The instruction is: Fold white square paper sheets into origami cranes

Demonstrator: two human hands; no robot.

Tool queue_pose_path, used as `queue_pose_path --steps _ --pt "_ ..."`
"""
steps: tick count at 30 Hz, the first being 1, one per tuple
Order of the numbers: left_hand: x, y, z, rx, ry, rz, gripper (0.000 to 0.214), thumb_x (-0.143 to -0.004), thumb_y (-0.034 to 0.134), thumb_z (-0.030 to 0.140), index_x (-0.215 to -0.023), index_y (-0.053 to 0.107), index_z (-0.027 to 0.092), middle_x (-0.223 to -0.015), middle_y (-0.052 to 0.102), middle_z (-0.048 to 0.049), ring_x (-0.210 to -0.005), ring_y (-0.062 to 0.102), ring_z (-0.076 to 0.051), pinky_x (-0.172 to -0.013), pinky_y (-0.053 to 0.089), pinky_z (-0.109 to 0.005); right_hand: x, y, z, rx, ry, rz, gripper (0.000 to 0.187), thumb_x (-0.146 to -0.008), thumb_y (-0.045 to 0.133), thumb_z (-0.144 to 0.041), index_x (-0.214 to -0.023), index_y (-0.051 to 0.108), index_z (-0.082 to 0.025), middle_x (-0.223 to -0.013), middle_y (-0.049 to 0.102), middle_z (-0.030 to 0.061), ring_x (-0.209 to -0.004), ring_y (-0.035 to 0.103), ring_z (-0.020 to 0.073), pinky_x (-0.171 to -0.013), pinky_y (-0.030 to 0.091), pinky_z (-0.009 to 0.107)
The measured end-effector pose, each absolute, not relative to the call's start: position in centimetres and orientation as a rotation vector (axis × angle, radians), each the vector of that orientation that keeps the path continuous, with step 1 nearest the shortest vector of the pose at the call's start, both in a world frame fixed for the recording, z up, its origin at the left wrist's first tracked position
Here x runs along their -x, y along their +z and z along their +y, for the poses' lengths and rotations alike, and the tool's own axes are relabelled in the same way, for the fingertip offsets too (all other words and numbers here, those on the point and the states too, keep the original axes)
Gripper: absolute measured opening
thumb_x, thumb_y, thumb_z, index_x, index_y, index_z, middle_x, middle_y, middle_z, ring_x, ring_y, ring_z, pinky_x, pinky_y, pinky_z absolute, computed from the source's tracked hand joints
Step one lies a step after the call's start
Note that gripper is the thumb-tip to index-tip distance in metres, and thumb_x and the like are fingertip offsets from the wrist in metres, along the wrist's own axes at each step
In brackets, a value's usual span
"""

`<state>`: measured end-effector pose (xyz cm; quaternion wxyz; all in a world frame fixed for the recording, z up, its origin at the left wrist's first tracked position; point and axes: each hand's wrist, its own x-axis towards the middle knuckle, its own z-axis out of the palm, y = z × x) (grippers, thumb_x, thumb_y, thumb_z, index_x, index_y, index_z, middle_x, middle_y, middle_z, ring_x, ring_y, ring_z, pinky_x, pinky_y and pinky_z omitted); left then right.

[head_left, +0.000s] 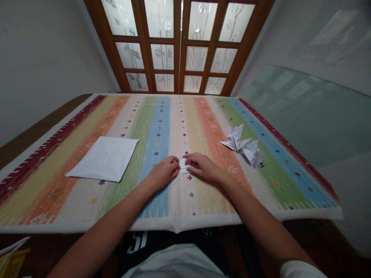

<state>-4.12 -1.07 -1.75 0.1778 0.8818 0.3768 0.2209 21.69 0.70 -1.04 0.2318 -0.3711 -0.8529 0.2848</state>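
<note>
A small folded piece of white paper [183, 166] lies on the striped tablecloth in front of me. My left hand [166, 170] grips its left side with curled fingers. On the right side, my right hand [203, 165] holds the same paper, its fingers bent over the top and the thumb near the lower edge. Both hands rest low on the cloth, and they cover part of the paper. To the left lies a stack or sheet of white square paper [104, 158]. Folded white paper cranes [243, 144] sit in a cluster at the right.
A colourful striped tablecloth [156, 127] covers the table, its front edge hanging close to my body. Behind the table stand wooden doors with glass panes [176, 46]. A pale green glass panel [304, 116] leans by the right wall. Something yellow [14, 262] shows at the lower left.
</note>
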Motion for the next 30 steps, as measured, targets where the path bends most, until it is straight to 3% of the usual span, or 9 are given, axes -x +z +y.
queue_pose_path --steps 4,8,11,15,20,30 --pt "4.3 -1.8 -1.1 -2.493 0.638 1.082 0.014 -0.103 0.062 0.016 -0.097 0.075 0.019 -0.124 0.074 -0.0126 -0.117 0.070 -0.026 -0.107 0.059 -0.045 -21.6 -0.9 0.8 0.977 0.814 -2.337 0.012 -0.097 0.072 -0.014 -0.105 0.077 -0.020 -0.139 0.073 0.0152 -0.105 0.073 0.0211 -0.094 0.057 0.037" --pt "4.3 -1.3 -1.3 -2.478 0.664 1.082 0.011 -0.101 0.063 0.015 -0.101 0.073 0.021 -0.120 0.075 -0.0102 -0.112 0.070 -0.025 -0.105 0.059 -0.044 -21.3 -0.6 0.6 0.976 0.810 -2.299 0.024 -0.093 0.074 -0.012 -0.116 0.074 -0.021 -0.118 0.073 0.0095 -0.091 0.068 0.0187 -0.086 0.056 0.033" --pt "4.2 -0.8 -1.5 -2.466 0.670 1.092 0.012 -0.101 0.063 0.015 -0.108 0.071 0.021 -0.113 0.075 -0.0090 -0.106 0.070 -0.025 -0.099 0.059 -0.042 -21.3 -0.5 0.4 1.008 0.809 -2.295 0.031 -0.092 0.074 -0.011 -0.122 0.072 -0.021 -0.108 0.073 0.0071 -0.089 0.067 0.0196 -0.084 0.055 0.033" --pt "4.2 -0.6 -1.6 -2.470 0.601 1.091 0.013 -0.102 0.063 0.015 -0.110 0.073 0.020 -0.105 0.076 -0.0091 -0.100 0.070 -0.025 -0.094 0.059 -0.041 -21.5 -0.4 0.4 0.987 0.760 -2.359 0.014 -0.096 0.073 -0.013 -0.108 0.077 -0.020 -0.105 0.074 0.0083 -0.095 0.069 0.0212 -0.088 0.055 0.035" --pt "4.2 -0.7 -1.5 -2.477 0.535 1.092 0.017 -0.105 0.062 0.018 -0.106 0.079 0.020 -0.104 0.078 -0.0097 -0.099 0.073 -0.025 -0.091 0.059 -0.038 -21.7 -0.4 0.4 0.990 0.674 -2.414 0.013 -0.099 0.074 -0.015 -0.103 0.083 -0.022 -0.107 0.077 0.0101 -0.106 0.070 0.0248 -0.097 0.054 0.039" --pt "3.9 -0.8 -1.7 -2.571 0.460 1.174 0.021 -0.107 0.061 0.020 -0.108 0.082 0.019 -0.106 0.079 -0.0117 -0.098 0.074 -0.027 -0.089 0.060 -0.040 -21.5 -0.4 0.3 1.049 0.611 -2.433 0.010 -0.096 0.079 -0.013 -0.100 0.084 -0.022 -0.102 0.078 0.0091 -0.102 0.069 0.0254 -0.095 0.053 0.040"
